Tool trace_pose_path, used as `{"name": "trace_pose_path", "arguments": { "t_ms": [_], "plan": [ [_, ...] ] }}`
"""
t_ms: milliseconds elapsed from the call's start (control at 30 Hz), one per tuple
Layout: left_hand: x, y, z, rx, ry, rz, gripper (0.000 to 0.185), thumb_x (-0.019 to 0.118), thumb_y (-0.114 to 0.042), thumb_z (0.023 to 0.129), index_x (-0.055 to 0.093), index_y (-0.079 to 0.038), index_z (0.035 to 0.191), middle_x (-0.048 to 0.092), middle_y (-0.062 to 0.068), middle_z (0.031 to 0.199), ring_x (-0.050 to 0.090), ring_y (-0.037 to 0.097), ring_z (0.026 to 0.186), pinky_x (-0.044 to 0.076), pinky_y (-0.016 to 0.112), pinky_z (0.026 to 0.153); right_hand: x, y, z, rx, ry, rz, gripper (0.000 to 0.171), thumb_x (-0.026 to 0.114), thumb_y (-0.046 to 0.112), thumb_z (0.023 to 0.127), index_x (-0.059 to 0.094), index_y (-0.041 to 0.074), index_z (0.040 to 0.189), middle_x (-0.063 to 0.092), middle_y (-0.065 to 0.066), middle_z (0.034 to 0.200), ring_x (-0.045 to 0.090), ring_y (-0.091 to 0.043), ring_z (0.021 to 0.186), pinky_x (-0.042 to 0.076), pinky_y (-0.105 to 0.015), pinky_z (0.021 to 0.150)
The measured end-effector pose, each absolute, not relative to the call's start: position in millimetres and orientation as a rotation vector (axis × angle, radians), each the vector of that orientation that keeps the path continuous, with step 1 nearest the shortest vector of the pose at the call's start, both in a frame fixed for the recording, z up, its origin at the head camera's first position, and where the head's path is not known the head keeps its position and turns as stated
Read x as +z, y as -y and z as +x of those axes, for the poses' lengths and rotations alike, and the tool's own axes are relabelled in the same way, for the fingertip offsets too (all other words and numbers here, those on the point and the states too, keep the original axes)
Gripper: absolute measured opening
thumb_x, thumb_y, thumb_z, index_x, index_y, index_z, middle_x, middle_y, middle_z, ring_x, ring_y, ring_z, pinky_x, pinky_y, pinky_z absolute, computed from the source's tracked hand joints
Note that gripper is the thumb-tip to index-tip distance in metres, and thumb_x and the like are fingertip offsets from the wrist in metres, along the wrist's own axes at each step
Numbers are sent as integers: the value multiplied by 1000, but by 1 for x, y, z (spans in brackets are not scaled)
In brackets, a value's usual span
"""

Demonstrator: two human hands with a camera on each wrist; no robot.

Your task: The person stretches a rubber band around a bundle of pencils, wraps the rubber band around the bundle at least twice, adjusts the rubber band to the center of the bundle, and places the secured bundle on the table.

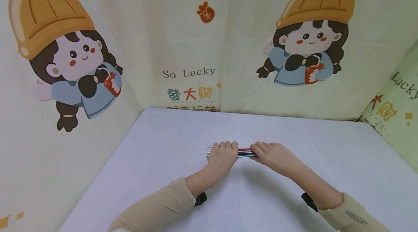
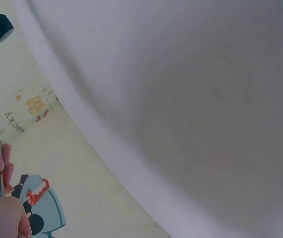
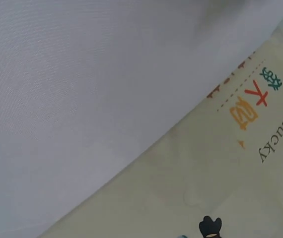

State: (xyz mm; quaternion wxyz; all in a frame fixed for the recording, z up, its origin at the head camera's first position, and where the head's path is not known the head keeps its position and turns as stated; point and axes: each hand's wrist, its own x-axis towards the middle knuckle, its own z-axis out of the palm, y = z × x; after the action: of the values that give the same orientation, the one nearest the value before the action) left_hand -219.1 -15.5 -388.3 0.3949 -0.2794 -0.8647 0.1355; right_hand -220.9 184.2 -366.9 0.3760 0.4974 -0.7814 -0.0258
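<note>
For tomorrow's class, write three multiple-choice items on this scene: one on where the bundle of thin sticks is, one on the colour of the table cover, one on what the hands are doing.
1. Where is the bundle of thin sticks?
A. Low over the table's middle
B. On the floor
C. Pinned to the wall

2. What colour is the table cover?
A. Red
B. White
C. Black

3. What state are the hands in?
A. Both flat and idle
B. Only one touches the bundle
C. Both hold the bundle

Answers: 1 A, the head view shows it across the table's middle. 2 B, the cloth is plain white in every view. 3 C, the left hand and right hand curl their fingers round it, one at each end.
</note>
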Motion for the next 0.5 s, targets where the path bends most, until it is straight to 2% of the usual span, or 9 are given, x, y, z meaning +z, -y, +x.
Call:
{"name": "trace_pose_path", "arguments": {
  "t_ms": [67,167,267,333,400,433,500],
  "plan": [
    [-389,13,-218,339,2180,-691,21,68,-27,79,54,-15,68,58,-3,56,52,7,47,37,21,43,-368,-180,-221,-110,1972,1262,45,22,30,101,54,2,86,49,1,69,41,-7,50,32,-16,44],
    [-388,11,-217,348,2183,-682,21,66,-26,81,53,-15,68,58,-4,56,52,7,47,37,21,44,-371,-177,-223,-121,1981,1229,46,22,31,101,54,2,85,52,0,70,45,-8,52,36,-18,48],
    [-386,10,-219,348,2179,-665,21,66,-25,81,54,-15,68,59,-3,57,53,7,47,38,21,44,-371,-181,-223,-113,2085,1168,42,37,39,97,56,2,96,59,-2,79,55,-13,62,45,-26,60],
    [-386,12,-221,342,2185,-667,21,68,-26,80,54,-14,69,60,-2,58,54,7,48,39,21,44,-366,-187,-222,-87,2174,1110,43,57,41,87,56,3,105,62,-4,89,59,-16,73,47,-32,69],
    [-386,14,-222,332,2190,-667,21,69,-26,79,54,-14,69,60,-1,58,54,8,48,39,22,44,-360,-192,-222,-59,2235,1062,56,74,39,71,55,4,111,63,-5,96,61,-19,81,46,-37,76],
    [-386,14,-223,329,2193,-668,22,69,-26,78,54,-14,69,60,-1,58,54,8,48,39,22,44,-358,-194,-222,-43,2247,1053,60,79,36,65,57,4,110,63,-5,97,61,-20,83,46,-38,76],
    [-386,16,-224,327,2199,-677,23,70,-27,78,54,-13,69,60,-1,58,52,8,48,38,22,43,-356,-196,-222,-40,2241,1078,55,84,27,58,59,4,102,63,-5,92,60,-21,82,46,-37,77]
  ]
}}
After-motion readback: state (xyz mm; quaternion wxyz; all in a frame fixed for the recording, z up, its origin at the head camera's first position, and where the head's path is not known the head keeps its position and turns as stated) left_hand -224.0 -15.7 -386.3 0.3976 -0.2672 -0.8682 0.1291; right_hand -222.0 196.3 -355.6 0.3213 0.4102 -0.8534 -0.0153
